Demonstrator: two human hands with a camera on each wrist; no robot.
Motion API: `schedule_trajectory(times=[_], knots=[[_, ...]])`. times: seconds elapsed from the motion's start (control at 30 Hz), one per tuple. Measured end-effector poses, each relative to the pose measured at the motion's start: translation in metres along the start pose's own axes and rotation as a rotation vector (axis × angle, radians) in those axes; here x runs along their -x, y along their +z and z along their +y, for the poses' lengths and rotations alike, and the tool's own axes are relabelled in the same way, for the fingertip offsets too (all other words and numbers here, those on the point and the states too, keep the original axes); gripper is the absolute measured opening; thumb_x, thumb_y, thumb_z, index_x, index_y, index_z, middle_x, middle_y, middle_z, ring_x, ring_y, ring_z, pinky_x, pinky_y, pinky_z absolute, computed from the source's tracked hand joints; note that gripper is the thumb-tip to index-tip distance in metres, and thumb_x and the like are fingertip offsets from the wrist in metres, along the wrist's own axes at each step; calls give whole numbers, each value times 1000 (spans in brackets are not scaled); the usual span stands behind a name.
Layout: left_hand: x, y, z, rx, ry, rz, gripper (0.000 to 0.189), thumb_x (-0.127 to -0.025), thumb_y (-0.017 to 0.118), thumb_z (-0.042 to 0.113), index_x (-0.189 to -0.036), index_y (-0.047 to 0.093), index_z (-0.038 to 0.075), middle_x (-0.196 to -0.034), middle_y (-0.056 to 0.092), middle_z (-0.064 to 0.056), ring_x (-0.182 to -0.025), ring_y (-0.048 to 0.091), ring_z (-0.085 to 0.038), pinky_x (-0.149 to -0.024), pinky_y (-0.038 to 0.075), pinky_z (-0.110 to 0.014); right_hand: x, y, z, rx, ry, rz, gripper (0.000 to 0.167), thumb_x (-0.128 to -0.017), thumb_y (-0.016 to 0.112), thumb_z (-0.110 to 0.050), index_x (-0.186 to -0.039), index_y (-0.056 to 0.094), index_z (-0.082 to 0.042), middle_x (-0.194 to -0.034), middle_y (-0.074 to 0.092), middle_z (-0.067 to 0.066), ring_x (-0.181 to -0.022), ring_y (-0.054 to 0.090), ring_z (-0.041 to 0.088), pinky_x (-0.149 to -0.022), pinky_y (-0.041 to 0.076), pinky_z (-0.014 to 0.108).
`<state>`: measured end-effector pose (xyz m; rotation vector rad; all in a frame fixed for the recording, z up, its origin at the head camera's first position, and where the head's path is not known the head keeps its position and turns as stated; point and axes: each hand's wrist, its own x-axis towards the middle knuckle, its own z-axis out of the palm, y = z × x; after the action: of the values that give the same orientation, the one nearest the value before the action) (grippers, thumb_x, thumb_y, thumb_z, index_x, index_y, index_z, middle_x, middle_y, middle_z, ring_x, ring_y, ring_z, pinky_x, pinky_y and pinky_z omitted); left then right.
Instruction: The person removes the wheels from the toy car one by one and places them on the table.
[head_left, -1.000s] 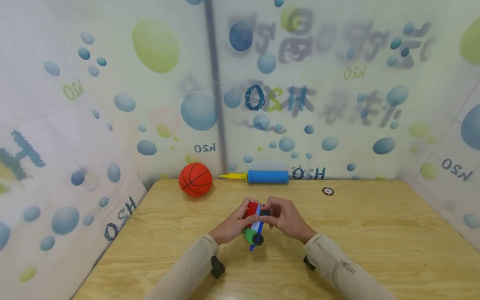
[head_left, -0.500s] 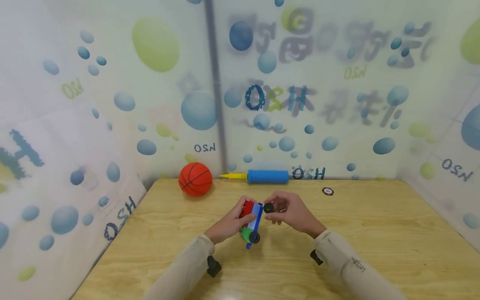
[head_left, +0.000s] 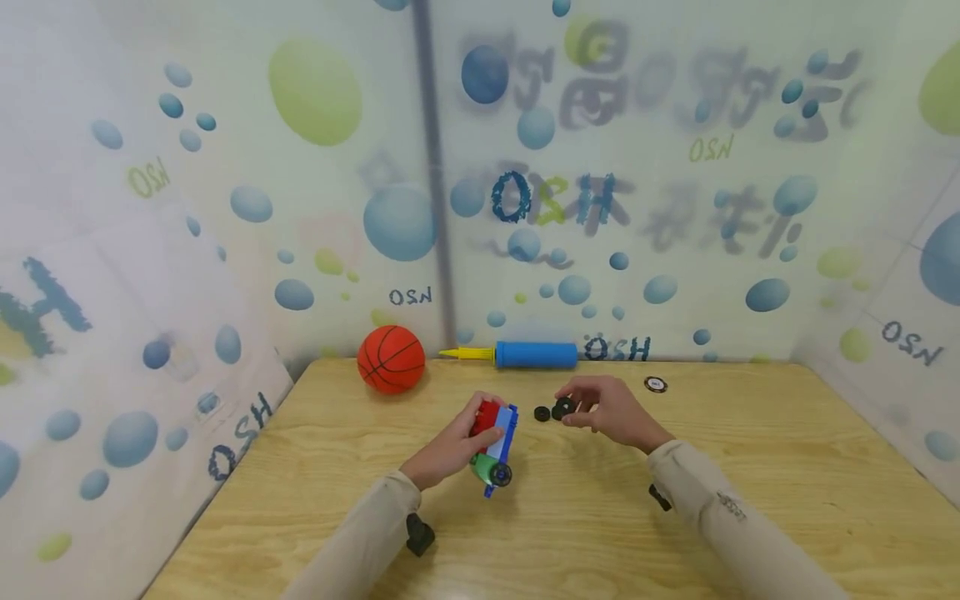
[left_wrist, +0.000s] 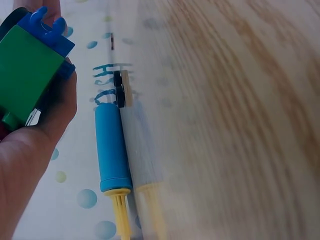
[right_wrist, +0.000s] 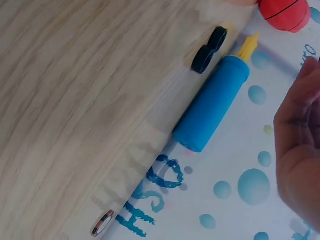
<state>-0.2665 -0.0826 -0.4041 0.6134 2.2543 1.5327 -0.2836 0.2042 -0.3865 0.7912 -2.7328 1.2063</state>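
My left hand [head_left: 448, 446] grips a toy block car [head_left: 492, 442] by its sides, thumb across the light-blue part. The car has red and green blocks on a blue base, and a black wheel shows at its near end. In the left wrist view, its green block [left_wrist: 29, 75] and a blue hook stick out past the palm. My right hand [head_left: 611, 408] pinches a black toy wheel [head_left: 566, 407] over the table, apart from the car. Two more toy wheels [right_wrist: 210, 50] lie on the table; the held one is almost out of the right wrist view.
A red basketball [head_left: 391, 359] stands at the back left of the wooden table [head_left: 675, 517]. The blue hand pump [head_left: 536, 354] with a yellow nozzle lies along the patterned back wall. A round chip [head_left: 656, 384] lies at the back right.
The wheel at the car's far end has come off in my right hand, which has moved right and away. The left hand has shifted slightly left with the car. Wheels on the table are uncovered.
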Motion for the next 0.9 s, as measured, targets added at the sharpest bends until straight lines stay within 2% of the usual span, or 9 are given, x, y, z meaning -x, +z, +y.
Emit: schedule_trajectory(times=[0.1,0.23,0.57,0.9], knots=[[1,0,0,-5,-8,2,37,-106,49,24,-141,36,24,-134,44,-15,-114,49,-27,-86,48,-30,-2,-2,3,72,23,36,26,-83,80,-10,-109,75,-8,-84,66,5,-69,56,11,-61,47,26],[1,0,-1,-6,-9,-1,37,-106,49,23,-141,36,23,-135,43,-16,-115,48,-28,-86,48,-30,-6,-3,12,78,62,42,25,-84,79,-7,-107,74,-4,-76,61,5,-65,49,12,-61,43,26],[0,-1,1,-17,-5,16,37,-105,51,24,-140,38,23,-140,41,-15,-120,45,-30,-89,47,-34,-14,-4,33,134,123,-18,26,-84,78,-9,-109,72,-1,-72,64,3,-62,53,13,-61,44,29],[-4,2,3,16,-2,-2,37,-105,51,23,-140,38,25,-136,43,-16,-111,51,-28,-83,50,-31,-26,5,52,227,198,-94,24,-81,80,-10,-104,74,-6,-83,71,7,-69,61,14,-64,51,31]])
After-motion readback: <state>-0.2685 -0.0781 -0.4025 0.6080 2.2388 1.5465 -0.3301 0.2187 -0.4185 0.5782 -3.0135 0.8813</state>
